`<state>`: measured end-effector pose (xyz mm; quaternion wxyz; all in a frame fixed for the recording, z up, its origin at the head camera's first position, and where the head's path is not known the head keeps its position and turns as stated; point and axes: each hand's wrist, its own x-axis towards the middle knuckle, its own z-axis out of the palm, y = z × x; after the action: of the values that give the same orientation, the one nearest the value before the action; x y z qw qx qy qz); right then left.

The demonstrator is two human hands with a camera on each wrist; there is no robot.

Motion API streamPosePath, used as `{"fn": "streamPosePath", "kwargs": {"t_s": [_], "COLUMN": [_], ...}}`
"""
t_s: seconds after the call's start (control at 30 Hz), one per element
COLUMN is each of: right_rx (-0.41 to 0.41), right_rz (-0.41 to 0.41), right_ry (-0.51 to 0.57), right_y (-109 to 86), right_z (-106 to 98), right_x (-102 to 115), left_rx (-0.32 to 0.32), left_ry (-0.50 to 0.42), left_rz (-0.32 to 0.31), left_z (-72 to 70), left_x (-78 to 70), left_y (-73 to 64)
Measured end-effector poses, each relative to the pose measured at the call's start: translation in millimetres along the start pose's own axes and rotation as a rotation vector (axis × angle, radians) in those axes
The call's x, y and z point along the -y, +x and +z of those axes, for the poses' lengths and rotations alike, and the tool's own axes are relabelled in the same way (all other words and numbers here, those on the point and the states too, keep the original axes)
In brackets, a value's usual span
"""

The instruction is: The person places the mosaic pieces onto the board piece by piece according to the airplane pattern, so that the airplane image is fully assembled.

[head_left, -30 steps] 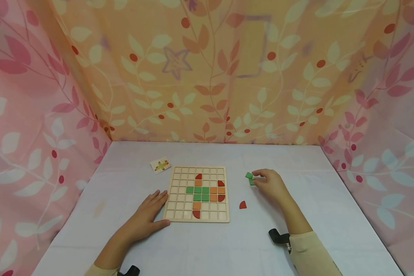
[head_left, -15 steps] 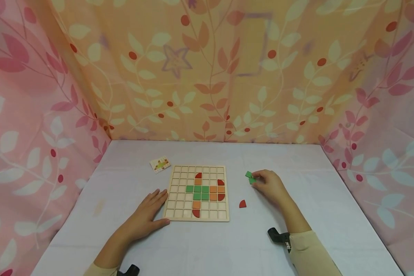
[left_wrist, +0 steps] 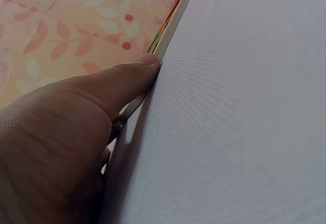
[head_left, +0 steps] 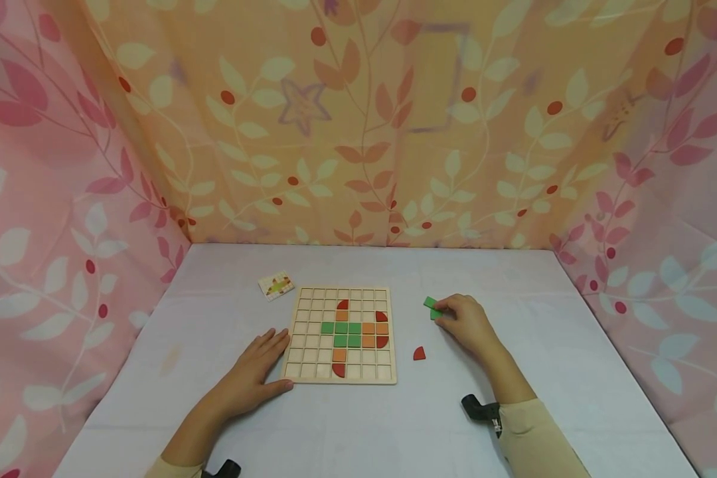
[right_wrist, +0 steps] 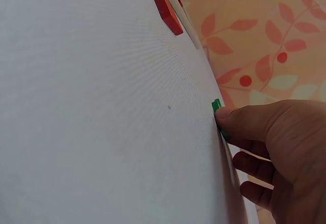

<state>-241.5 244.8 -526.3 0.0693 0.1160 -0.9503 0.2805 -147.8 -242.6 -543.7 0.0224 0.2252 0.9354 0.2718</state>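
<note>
A square wooden grid board (head_left: 317, 375) lies on the table, with green and orange square tiles and red quarter-round tiles set in its cells. My left hand (head_left: 247, 375) rests flat beside it, fingers along the left edge and thumb at the near-left corner. In the left wrist view, the thumb (left_wrist: 127, 79) touches the board's rim. Right of the board, my right hand (head_left: 469, 323) pinches a green square tile (head_left: 435, 315) between thumb and forefinger, low over the table. Another green tile (head_left: 430, 302) touches it on the far side. Fingers partly cover both.
A loose red quarter-round tile (head_left: 419, 354) lies between the board and my right hand. A small pattern card (head_left: 276, 285) sits behind the board's far-left corner. White cloth (head_left: 346, 431) covers the table; a flowered curtain (head_left: 245, 153) hangs behind and at the sides.
My right fingers have shifted slightly at the two green tiles, which have barely moved. The left hand and the board stay in place.
</note>
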Motion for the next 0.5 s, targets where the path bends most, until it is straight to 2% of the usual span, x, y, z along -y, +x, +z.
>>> {"fn": "streamPosePath", "kwargs": {"t_s": [0.5], "right_rx": [-0.004], "right_rz": [-0.007], "right_ry": [-0.039], "right_y": [-0.4], "right_z": [-5.5], "right_x": [8.9], "left_rx": [-0.007], "left_ry": [0.011], "left_rz": [0.012], "left_z": [-0.3], "left_x": [-0.3], "left_y": [0.4]}}
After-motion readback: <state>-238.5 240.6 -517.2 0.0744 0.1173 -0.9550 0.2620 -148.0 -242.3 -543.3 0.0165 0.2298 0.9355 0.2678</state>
